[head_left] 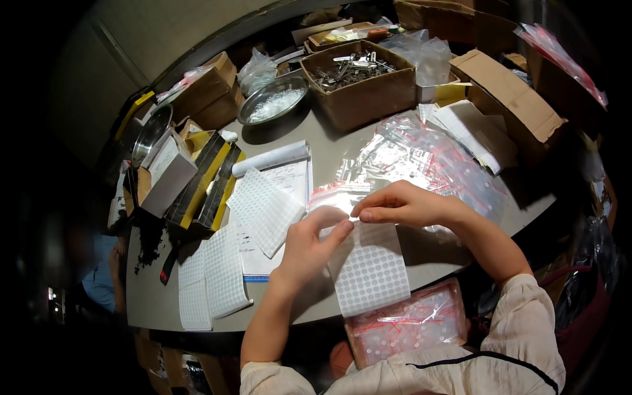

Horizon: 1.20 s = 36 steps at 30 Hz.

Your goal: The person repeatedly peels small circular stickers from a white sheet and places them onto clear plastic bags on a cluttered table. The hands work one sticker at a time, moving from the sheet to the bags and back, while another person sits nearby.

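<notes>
A white sheet of round grey stickers (372, 273) hangs over the table's front edge between my hands. My left hand (313, 240) is closed at its upper left corner, thumb and fingers pinching the sheet. At the same top edge, my right hand (405, 205) has its thumb and forefinger pressed together. Whatever lies between those fingertips is too small to make out. Just beyond the hands, small clear zip bags with red seals (401, 151) lie in a loose, shiny pile. Below the sheet, near my body, a shallow box (352, 345) holds more of these bags with round stickers on them.
More sticker sheets (266, 210) lie at left on a paper pad (299, 171). A red-and-black cutter (169, 264) rests near the left edge. Farther back stand a metal bowl (273, 102) of small clear pieces, a cardboard box (362, 102) of metal parts, and other cartons (507, 92).
</notes>
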Each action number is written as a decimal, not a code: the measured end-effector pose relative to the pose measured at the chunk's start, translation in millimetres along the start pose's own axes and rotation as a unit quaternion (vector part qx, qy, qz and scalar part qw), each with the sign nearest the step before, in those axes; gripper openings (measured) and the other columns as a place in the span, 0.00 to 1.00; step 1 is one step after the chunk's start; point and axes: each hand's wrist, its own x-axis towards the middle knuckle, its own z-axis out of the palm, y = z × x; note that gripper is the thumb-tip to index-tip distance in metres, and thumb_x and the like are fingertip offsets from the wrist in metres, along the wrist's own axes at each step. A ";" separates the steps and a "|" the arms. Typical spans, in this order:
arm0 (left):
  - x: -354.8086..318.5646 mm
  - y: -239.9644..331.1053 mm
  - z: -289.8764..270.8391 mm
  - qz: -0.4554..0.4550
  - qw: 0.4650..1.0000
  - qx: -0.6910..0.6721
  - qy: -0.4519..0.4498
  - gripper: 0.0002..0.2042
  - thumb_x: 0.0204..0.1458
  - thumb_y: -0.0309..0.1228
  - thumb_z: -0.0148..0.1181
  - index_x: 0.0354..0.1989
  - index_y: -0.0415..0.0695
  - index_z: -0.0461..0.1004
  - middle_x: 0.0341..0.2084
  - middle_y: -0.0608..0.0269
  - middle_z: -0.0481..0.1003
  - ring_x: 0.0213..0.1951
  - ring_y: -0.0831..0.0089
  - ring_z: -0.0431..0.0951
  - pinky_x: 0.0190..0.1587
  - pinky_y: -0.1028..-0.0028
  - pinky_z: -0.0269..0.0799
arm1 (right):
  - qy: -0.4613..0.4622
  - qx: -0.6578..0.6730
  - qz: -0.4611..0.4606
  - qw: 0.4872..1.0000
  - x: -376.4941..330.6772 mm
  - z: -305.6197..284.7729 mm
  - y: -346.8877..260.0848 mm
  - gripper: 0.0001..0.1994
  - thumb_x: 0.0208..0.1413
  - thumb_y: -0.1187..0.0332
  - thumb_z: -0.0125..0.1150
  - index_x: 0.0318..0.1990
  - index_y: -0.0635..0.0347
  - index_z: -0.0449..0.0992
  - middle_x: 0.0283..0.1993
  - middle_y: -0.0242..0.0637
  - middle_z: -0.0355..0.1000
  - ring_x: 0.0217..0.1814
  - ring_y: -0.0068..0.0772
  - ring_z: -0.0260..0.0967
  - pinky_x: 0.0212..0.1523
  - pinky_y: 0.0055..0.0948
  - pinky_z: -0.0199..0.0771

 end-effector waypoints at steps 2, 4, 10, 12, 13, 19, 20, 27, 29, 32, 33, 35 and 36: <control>1.7 -5.6 -5.2 -0.029 0.998 -0.053 -0.024 0.13 0.59 0.31 0.70 0.48 0.38 0.81 0.43 0.57 0.84 0.46 0.71 0.84 0.51 0.71 0.77 | 0.057 -0.036 -0.094 0.993 0.0 3.6 6.9 0.24 0.68 0.50 0.62 0.54 0.67 0.81 0.46 0.47 0.81 0.44 0.41 0.77 0.49 0.40 0.76; 1.9 -3.6 -7.2 -0.031 0.997 -0.063 -0.025 0.14 0.57 0.29 0.71 0.50 0.37 0.80 0.46 0.57 0.83 0.49 0.70 0.83 0.54 0.70 0.77 | 0.054 -0.113 -0.130 0.984 0.7 -1.5 9.3 0.23 0.64 0.57 0.68 0.60 0.64 0.78 0.49 0.46 0.80 0.48 0.43 0.79 0.49 0.40 0.78; 1.1 2.9 -4.0 0.047 0.997 -0.052 0.021 0.21 0.51 0.24 0.75 0.53 0.35 0.77 0.48 0.56 0.81 0.55 0.67 0.81 0.61 0.68 0.74 | 0.145 -0.310 -0.291 0.893 6.0 3.3 9.2 0.21 0.56 0.63 0.73 0.56 0.57 0.76 0.46 0.41 0.77 0.49 0.48 0.75 0.54 0.43 0.73; 1.9 -3.1 -1.8 0.082 0.992 -0.086 0.039 0.24 0.49 0.25 0.78 0.55 0.37 0.77 0.50 0.56 0.81 0.55 0.67 0.81 0.61 0.68 0.75 | 0.162 -0.310 -0.307 0.885 7.4 4.7 8.1 0.24 0.52 0.66 0.75 0.56 0.58 0.76 0.45 0.41 0.77 0.48 0.47 0.75 0.55 0.43 0.73; 1.8 -4.7 -1.4 0.082 0.990 -0.110 0.042 0.25 0.50 0.24 0.78 0.56 0.37 0.75 0.52 0.56 0.80 0.57 0.67 0.79 0.62 0.68 0.74 | 0.171 -0.309 -0.315 0.881 7.6 5.5 7.0 0.25 0.50 0.67 0.75 0.57 0.59 0.76 0.44 0.41 0.77 0.48 0.46 0.75 0.55 0.43 0.72; -3.0 -0.9 0.6 0.062 0.987 -0.148 0.033 0.28 0.52 0.23 0.76 0.61 0.37 0.71 0.56 0.58 0.76 0.61 0.67 0.75 0.65 0.68 0.70 | 0.165 -0.345 -0.327 0.864 6.0 12.1 3.2 0.29 0.47 0.71 0.76 0.59 0.60 0.75 0.40 0.39 0.77 0.41 0.44 0.75 0.51 0.41 0.73; -2.1 -0.8 0.9 0.077 0.986 -0.141 0.033 0.28 0.52 0.24 0.76 0.61 0.36 0.72 0.56 0.58 0.76 0.61 0.67 0.75 0.64 0.68 0.71 | 0.160 -0.352 -0.327 0.862 5.1 12.9 3.3 0.29 0.47 0.71 0.76 0.59 0.60 0.75 0.39 0.38 0.77 0.40 0.43 0.75 0.49 0.40 0.74; -2.4 7.4 -7.9 0.097 0.995 -0.030 0.025 0.18 0.53 0.25 0.75 0.51 0.35 0.80 0.45 0.56 0.83 0.50 0.69 0.84 0.56 0.69 0.79 | 0.137 -0.296 -0.300 0.897 0.4 7.1 19.2 0.21 0.52 0.69 0.75 0.54 0.55 0.77 0.32 0.38 0.75 0.33 0.45 0.73 0.37 0.40 0.75; -3.2 7.1 -10.9 0.096 0.995 -0.016 0.011 0.17 0.53 0.22 0.71 0.51 0.33 0.79 0.45 0.55 0.83 0.50 0.68 0.84 0.56 0.70 0.78 | 0.138 -0.264 -0.291 0.909 -0.5 7.0 18.0 0.19 0.54 0.68 0.74 0.53 0.55 0.78 0.33 0.39 0.75 0.33 0.47 0.73 0.36 0.42 0.74; -3.6 3.3 -8.0 0.105 0.994 -0.033 0.004 0.16 0.54 0.19 0.69 0.52 0.33 0.78 0.46 0.54 0.83 0.52 0.67 0.83 0.57 0.70 0.77 | 0.109 -0.211 -0.238 0.942 -0.5 9.2 10.9 0.19 0.55 0.68 0.73 0.54 0.56 0.77 0.36 0.41 0.76 0.35 0.49 0.74 0.38 0.42 0.76; -3.5 2.2 -6.3 0.110 0.993 -0.046 0.004 0.17 0.54 0.19 0.68 0.52 0.33 0.78 0.47 0.54 0.82 0.52 0.68 0.83 0.57 0.70 0.77 | 0.118 -0.203 -0.248 0.940 0.5 11.2 8.3 0.19 0.55 0.69 0.73 0.54 0.57 0.77 0.36 0.41 0.76 0.36 0.49 0.75 0.39 0.42 0.76; -3.4 2.9 -4.8 0.121 0.991 -0.052 0.015 0.17 0.54 0.19 0.68 0.52 0.33 0.77 0.47 0.55 0.82 0.53 0.68 0.82 0.56 0.70 0.77 | 0.136 -0.188 -0.268 0.935 1.4 15.6 4.4 0.19 0.54 0.70 0.73 0.54 0.57 0.77 0.38 0.42 0.77 0.38 0.49 0.76 0.40 0.41 0.77; -3.1 3.0 -4.1 0.127 0.990 -0.055 0.020 0.17 0.54 0.19 0.68 0.52 0.33 0.76 0.47 0.55 0.81 0.53 0.68 0.81 0.56 0.70 0.77 | 0.144 -0.190 -0.263 0.935 0.4 16.4 4.0 0.19 0.54 0.71 0.73 0.54 0.58 0.77 0.38 0.42 0.77 0.39 0.49 0.76 0.40 0.41 0.77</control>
